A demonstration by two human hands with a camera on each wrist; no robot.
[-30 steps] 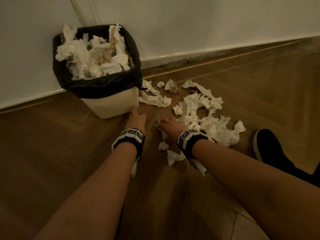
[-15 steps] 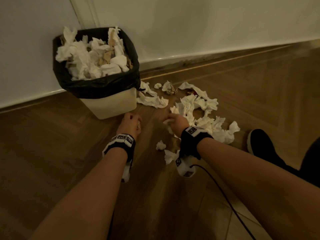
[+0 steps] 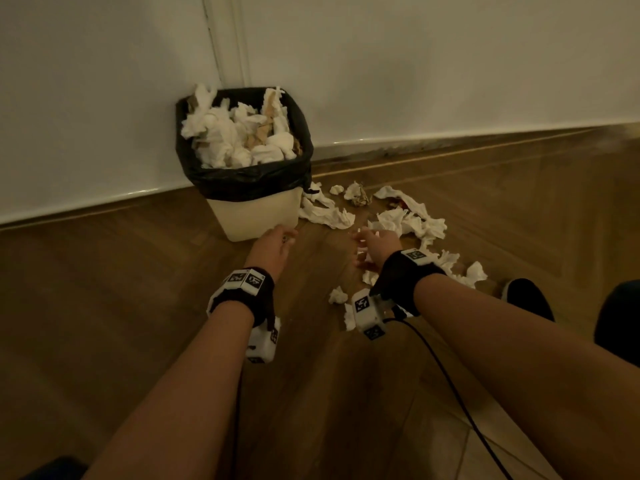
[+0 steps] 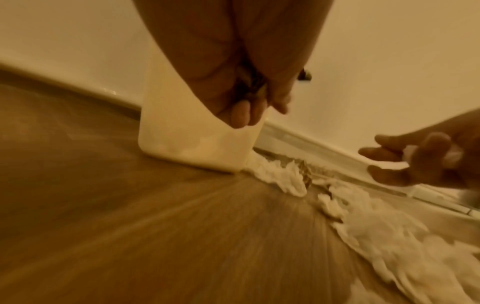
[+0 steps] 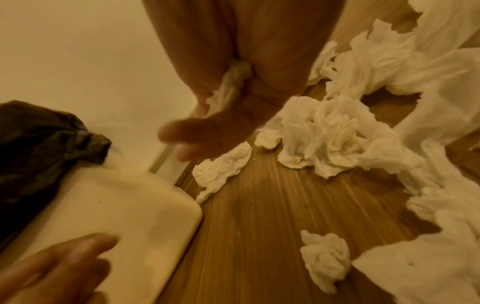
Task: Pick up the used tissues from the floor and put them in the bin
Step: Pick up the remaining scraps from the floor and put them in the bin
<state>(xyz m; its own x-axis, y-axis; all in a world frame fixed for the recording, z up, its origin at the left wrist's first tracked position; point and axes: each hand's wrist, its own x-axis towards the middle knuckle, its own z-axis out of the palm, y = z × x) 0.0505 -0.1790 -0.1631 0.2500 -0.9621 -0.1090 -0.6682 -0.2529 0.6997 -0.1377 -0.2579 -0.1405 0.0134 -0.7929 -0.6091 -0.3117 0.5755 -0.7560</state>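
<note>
both hands (image 3: 273, 244) (image 3: 377, 242) extended forward, fingers curled

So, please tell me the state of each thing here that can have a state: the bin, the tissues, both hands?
bin: upright against the wall, lined with a black bag, heaped with tissues
tissues on the floor: crumpled, scattered to the right of the bin
left hand: lifted near the bin, fingers curled round a small dark scrap
right hand: above the floor, gripping a white tissue
</note>
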